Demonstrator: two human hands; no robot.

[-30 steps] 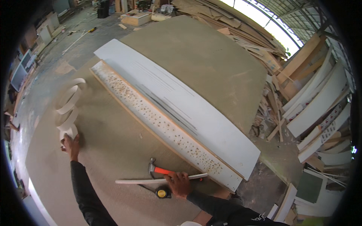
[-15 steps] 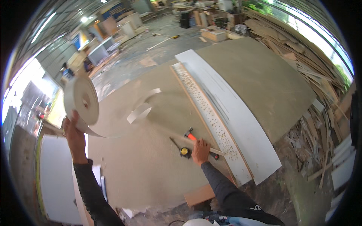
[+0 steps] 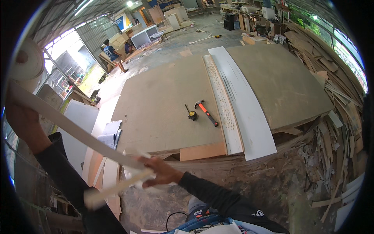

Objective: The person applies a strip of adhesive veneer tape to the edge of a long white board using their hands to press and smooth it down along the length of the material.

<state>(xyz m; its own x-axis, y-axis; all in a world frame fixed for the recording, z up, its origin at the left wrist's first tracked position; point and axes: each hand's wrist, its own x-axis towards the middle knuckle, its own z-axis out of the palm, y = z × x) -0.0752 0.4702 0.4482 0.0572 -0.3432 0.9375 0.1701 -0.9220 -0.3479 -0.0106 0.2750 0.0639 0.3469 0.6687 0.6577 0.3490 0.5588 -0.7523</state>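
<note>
At the far left, my left hand (image 3: 21, 117) is closed at a large cream roll of edge banding (image 3: 29, 62), partly cut off by the dark rim of the view. From the roll a flat strip of edge banding (image 3: 83, 136) slants down to the right. My right hand (image 3: 161, 171) grips that strip in front of the table's near edge; its short loose end hangs back to the left, blurred. A claw hammer (image 3: 208, 113) with an orange and black handle lies on the table, beside a black and yellow tape measure (image 3: 192, 115).
Across the big brown table (image 3: 163, 89) lie a speckled white panel with wooden edges (image 3: 224, 105) and a curved white sheet (image 3: 253, 105). Papers (image 3: 111, 132) sit at its left edge. Scrap wood (image 3: 331, 128) is heaped at right. Another person (image 3: 112, 52) is far left.
My right hand has left the spot over the hammer and moved down and left, drawing the strip. My left hand and the roll have shifted to the left rim as the view turned.
</note>
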